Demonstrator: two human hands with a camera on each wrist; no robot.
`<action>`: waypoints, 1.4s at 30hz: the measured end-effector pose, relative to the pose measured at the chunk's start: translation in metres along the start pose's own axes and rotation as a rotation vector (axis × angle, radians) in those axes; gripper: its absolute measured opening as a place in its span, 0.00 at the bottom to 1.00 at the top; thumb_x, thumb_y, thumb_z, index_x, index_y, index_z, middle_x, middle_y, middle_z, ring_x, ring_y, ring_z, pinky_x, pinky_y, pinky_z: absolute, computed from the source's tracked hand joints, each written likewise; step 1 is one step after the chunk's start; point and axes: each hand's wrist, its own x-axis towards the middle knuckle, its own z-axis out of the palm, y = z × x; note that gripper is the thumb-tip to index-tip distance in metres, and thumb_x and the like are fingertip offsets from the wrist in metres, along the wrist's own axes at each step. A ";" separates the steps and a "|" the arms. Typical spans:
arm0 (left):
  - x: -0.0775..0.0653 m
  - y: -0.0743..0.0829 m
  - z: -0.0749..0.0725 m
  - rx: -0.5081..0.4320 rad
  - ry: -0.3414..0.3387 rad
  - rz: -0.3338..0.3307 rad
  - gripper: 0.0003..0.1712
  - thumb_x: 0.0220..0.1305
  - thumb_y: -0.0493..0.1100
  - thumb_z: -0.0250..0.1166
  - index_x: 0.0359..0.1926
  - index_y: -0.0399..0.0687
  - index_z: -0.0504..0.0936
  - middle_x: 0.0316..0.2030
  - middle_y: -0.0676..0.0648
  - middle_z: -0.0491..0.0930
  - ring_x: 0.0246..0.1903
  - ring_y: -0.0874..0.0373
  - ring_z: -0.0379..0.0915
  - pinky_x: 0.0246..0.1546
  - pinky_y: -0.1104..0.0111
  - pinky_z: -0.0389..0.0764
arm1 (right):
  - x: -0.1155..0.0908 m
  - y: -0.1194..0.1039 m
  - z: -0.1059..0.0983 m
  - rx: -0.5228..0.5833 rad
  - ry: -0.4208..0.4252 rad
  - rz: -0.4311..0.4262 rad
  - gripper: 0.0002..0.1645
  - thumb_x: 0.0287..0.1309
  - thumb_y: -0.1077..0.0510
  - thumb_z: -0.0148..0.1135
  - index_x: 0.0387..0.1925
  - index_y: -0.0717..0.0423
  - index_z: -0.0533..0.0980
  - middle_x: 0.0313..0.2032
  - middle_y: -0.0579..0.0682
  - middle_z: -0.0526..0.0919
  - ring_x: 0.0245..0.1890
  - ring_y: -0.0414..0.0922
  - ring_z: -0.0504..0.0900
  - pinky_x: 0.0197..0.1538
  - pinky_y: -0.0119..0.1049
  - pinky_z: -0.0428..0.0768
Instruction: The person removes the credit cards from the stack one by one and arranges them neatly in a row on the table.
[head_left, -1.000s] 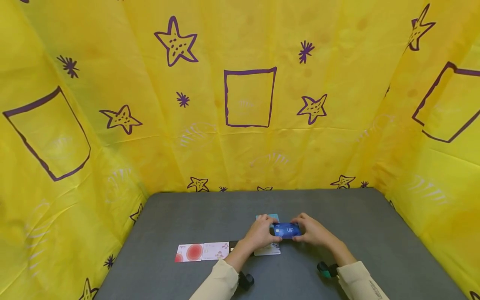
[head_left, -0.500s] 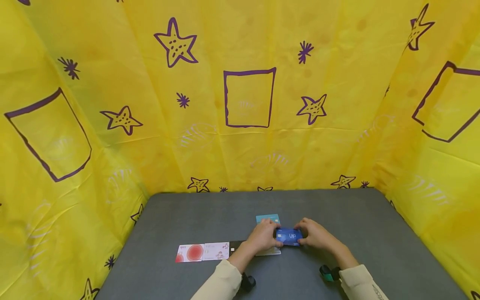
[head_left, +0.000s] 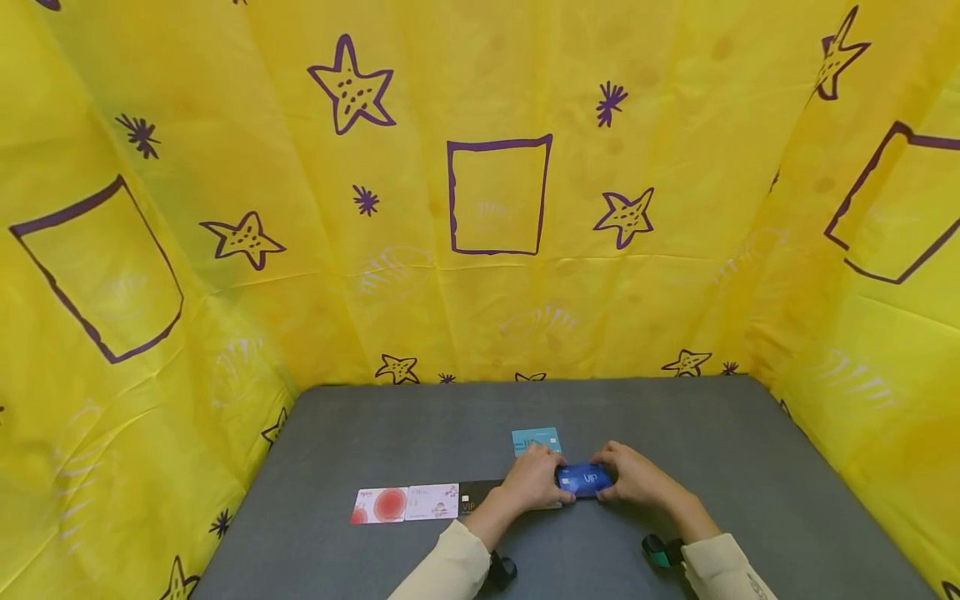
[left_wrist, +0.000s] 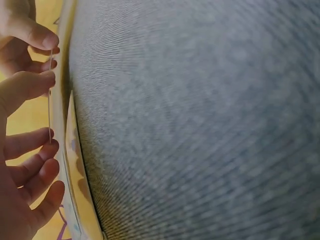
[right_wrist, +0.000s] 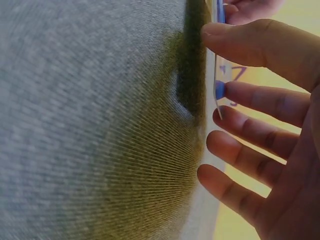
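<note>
Both hands hold one blue card [head_left: 586, 481] marked "VIP" by its two ends, slightly above the grey table. My left hand [head_left: 534, 477] pinches its left end between thumb and fingers. At the other end, the right hand [head_left: 633, 477] does the same. The card [left_wrist: 49, 115] appears edge-on as a thin line in the left wrist view; the right wrist view likewise shows the card [right_wrist: 215, 75] edge-on. Just behind the left hand lies a teal card [head_left: 536, 438]. A black card [head_left: 478, 493] lies beside the left wrist, partly covered by it.
Left of the black card, a white card [head_left: 432, 502] and a red-and-white card [head_left: 378, 505] lie edge to edge in a row. The row's right end is hidden by my left hand. Yellow patterned cloth [head_left: 495, 325] surrounds the grey table [head_left: 637, 408].
Both hands have carried the blue card a little to the right and nearer to me. More of the teal card and the black card shows now.
</note>
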 end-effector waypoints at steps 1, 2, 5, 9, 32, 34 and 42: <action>0.000 0.000 0.001 0.006 -0.002 0.005 0.30 0.48 0.61 0.74 0.50 0.51 0.84 0.41 0.51 0.79 0.40 0.59 0.69 0.39 0.68 0.72 | -0.001 0.000 0.001 -0.009 -0.003 0.001 0.28 0.38 0.54 0.79 0.44 0.60 0.81 0.37 0.47 0.76 0.35 0.39 0.71 0.39 0.35 0.73; 0.000 0.001 0.003 0.013 -0.004 0.010 0.30 0.48 0.62 0.74 0.49 0.51 0.84 0.41 0.51 0.79 0.41 0.59 0.69 0.40 0.69 0.72 | -0.001 0.001 0.002 -0.018 -0.007 0.000 0.28 0.38 0.54 0.79 0.43 0.60 0.81 0.36 0.47 0.76 0.35 0.39 0.72 0.39 0.35 0.74; -0.001 0.001 0.006 0.024 -0.009 0.018 0.30 0.47 0.62 0.74 0.49 0.51 0.83 0.41 0.51 0.78 0.41 0.59 0.68 0.41 0.69 0.72 | -0.002 0.000 0.004 -0.033 -0.022 0.020 0.28 0.37 0.54 0.79 0.43 0.59 0.81 0.36 0.46 0.76 0.35 0.39 0.72 0.40 0.36 0.74; -0.002 0.001 0.008 0.026 -0.010 0.017 0.30 0.48 0.62 0.74 0.49 0.52 0.83 0.41 0.51 0.77 0.40 0.59 0.67 0.40 0.68 0.72 | -0.001 -0.003 0.005 -0.045 -0.029 0.041 0.27 0.36 0.54 0.79 0.42 0.59 0.82 0.34 0.45 0.74 0.34 0.39 0.71 0.39 0.36 0.74; -0.006 -0.013 0.005 -0.091 -0.024 0.059 0.25 0.52 0.56 0.72 0.50 0.52 0.83 0.44 0.51 0.78 0.42 0.61 0.67 0.43 0.70 0.71 | -0.001 -0.003 0.008 0.031 0.039 0.100 0.24 0.46 0.49 0.76 0.42 0.59 0.81 0.37 0.47 0.74 0.34 0.40 0.71 0.39 0.35 0.73; -0.006 -0.015 0.004 -0.109 -0.015 0.054 0.24 0.53 0.56 0.71 0.49 0.52 0.84 0.44 0.51 0.78 0.43 0.60 0.68 0.45 0.69 0.72 | 0.000 -0.003 0.008 0.041 0.051 0.110 0.24 0.46 0.49 0.76 0.42 0.59 0.81 0.37 0.47 0.75 0.35 0.40 0.72 0.39 0.36 0.74; 0.001 -0.032 -0.006 -0.156 0.039 -0.044 0.25 0.57 0.54 0.71 0.53 0.49 0.82 0.46 0.50 0.77 0.50 0.55 0.69 0.53 0.63 0.73 | 0.016 -0.010 0.005 0.066 0.115 0.130 0.25 0.48 0.53 0.74 0.47 0.60 0.80 0.40 0.50 0.75 0.37 0.44 0.73 0.43 0.41 0.75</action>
